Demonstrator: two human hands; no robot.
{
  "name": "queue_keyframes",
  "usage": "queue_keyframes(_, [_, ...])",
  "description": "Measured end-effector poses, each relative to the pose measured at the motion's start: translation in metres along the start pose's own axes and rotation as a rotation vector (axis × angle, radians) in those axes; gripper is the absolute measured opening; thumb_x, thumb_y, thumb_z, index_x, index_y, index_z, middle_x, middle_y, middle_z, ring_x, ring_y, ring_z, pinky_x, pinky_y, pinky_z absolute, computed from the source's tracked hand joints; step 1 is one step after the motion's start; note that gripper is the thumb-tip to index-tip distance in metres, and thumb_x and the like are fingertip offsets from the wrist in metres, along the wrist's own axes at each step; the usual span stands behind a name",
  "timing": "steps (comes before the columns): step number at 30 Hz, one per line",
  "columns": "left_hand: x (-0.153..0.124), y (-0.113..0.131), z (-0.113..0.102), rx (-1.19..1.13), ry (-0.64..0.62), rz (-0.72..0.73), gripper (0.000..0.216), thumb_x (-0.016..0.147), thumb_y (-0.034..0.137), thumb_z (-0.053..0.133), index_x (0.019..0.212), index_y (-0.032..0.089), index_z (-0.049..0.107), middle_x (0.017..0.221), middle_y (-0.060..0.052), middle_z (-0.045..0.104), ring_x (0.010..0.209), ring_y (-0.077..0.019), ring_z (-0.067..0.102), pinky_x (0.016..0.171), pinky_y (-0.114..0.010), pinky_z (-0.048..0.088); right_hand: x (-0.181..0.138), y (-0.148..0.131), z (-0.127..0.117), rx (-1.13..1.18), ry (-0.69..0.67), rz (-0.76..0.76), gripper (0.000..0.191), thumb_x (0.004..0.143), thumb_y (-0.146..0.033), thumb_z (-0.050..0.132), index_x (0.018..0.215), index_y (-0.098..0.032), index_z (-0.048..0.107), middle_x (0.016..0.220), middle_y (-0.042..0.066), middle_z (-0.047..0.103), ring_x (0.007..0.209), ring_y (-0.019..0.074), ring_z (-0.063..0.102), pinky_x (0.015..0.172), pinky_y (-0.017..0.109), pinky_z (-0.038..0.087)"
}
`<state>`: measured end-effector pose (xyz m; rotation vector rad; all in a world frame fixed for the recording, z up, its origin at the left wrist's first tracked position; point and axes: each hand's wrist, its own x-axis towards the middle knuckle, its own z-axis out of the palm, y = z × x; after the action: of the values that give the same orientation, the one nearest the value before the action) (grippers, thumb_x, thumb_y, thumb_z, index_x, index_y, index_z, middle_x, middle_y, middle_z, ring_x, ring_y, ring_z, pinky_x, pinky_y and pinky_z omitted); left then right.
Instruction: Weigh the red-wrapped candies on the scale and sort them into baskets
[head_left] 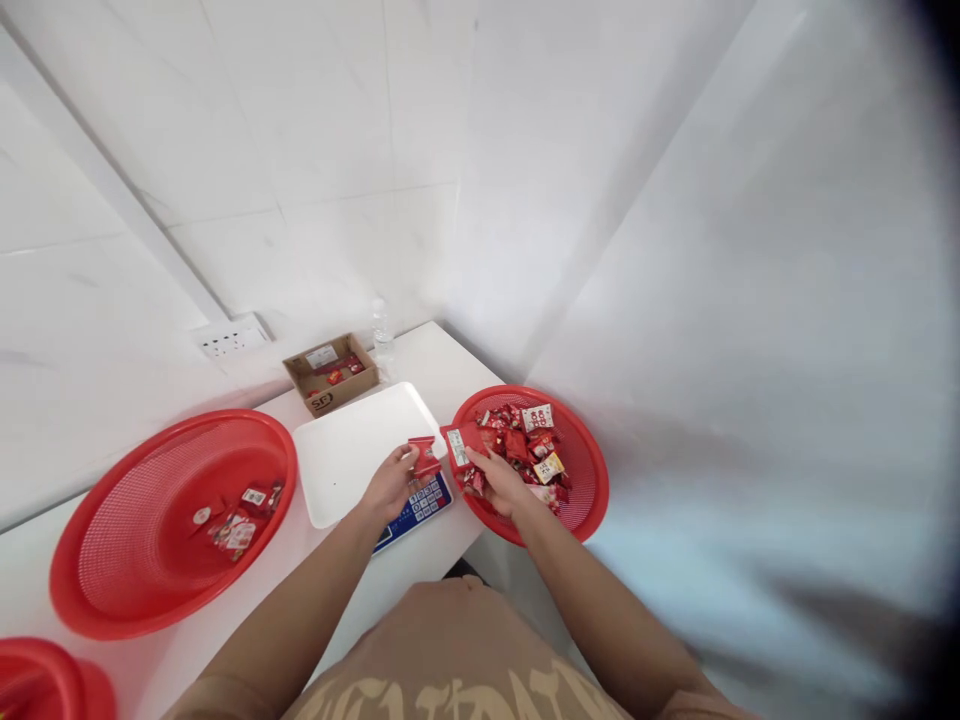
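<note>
Pinched in my left hand (391,484) is a small red packet (424,456), held above the near right corner of a weighing scale's white tray (360,440). The scale's blue keypad (424,502) shows just below it. My right hand (501,482) is closed on another red packet (463,446) with a pale label, over the left part of a red mesh basket (589,480). Many small wrapped packets (517,445), mostly red with a few white and yellow ones, lie heaped in that basket. Part of the heap is hidden by my right hand.
To the left, a larger red basket (120,520) holds a few packets. Another red basket (45,670) is cut off at the lower left. Behind the scale stand an open cardboard box (330,395) with red packets inside and a clear bottle (381,325). Walls border the white table.
</note>
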<state>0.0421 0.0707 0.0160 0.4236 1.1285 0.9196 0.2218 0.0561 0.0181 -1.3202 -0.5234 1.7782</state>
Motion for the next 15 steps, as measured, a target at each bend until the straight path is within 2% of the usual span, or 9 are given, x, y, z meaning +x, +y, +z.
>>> queue_keyframes(3, [0.006,0.011,-0.032,0.022,0.182,0.102,0.017,0.08,0.032,0.062,0.088,0.018,0.055,0.087,-0.004,0.065,0.069,-0.0107,0.063,0.059,-0.021,0.049,0.018,0.004,0.025,-0.081,-0.087,0.038,0.03,0.068,-0.038,0.072,0.086,-0.021,0.056,0.063,-0.002,0.063,0.051,0.011,0.057,0.045,0.022,0.047])
queue_keyframes(5, [0.009,0.018,-0.05,0.054,0.251,0.144,0.016,0.083,0.032,0.057,0.091,0.019,0.054,0.092,-0.005,0.064,0.073,-0.0103,0.063,0.061,-0.021,0.049,0.03,0.006,0.044,-0.095,-0.144,0.043,0.033,0.068,-0.038,0.072,0.091,-0.02,0.055,0.064,-0.002,0.063,0.052,0.0109,0.057,0.045,0.022,0.046])
queue_keyframes(7, [0.01,0.024,-0.065,0.099,0.298,0.165,0.022,0.083,0.034,0.056,0.099,0.02,0.054,0.1,-0.007,0.063,0.08,-0.0126,0.064,0.066,-0.024,0.051,0.039,0.007,0.06,-0.079,-0.116,0.049,0.038,0.07,-0.035,0.071,0.101,-0.021,0.052,0.063,-0.003,0.061,0.051,0.0106,0.056,0.048,0.023,0.047])
queue_keyframes(9, [0.009,0.028,-0.077,0.166,0.36,0.176,0.036,0.079,0.037,0.061,0.11,0.022,0.05,0.114,-0.01,0.06,0.094,-0.0189,0.063,0.071,-0.031,0.052,0.045,0.008,0.07,-0.07,-0.038,0.052,0.045,0.073,-0.029,0.068,0.112,-0.022,0.046,0.057,-0.006,0.057,0.048,0.0092,0.053,0.049,0.022,0.047])
queue_keyframes(12, [0.006,0.031,-0.089,0.298,0.478,0.254,0.057,0.069,0.031,0.07,0.121,0.023,0.046,0.139,-0.013,0.042,0.124,-0.0275,0.044,0.091,-0.041,0.044,0.049,0.009,0.072,-0.074,0.002,0.048,0.051,0.074,-0.019,0.063,0.119,-0.022,0.039,0.05,-0.011,0.049,0.043,0.007,0.048,0.053,0.022,0.048])
queue_keyframes(14, [0.006,0.033,-0.091,0.47,0.508,0.359,0.056,0.068,0.028,0.07,0.119,0.02,0.049,0.145,-0.013,0.035,0.135,-0.0282,0.027,0.104,-0.043,0.031,0.051,0.008,0.074,-0.075,-0.018,0.048,0.049,0.074,-0.015,0.061,0.117,-0.021,0.04,0.05,-0.011,0.048,0.045,0.007,0.049,0.057,0.023,0.05])
queue_keyframes(15, [0.007,0.035,-0.089,0.566,0.492,0.405,0.051,0.069,0.028,0.069,0.116,0.019,0.052,0.143,-0.013,0.037,0.136,-0.0278,0.024,0.108,-0.042,0.025,0.052,0.006,0.076,-0.076,-0.036,0.049,0.046,0.074,-0.014,0.06,0.115,-0.021,0.041,0.051,-0.011,0.048,0.047,0.0073,0.051,0.059,0.024,0.051])
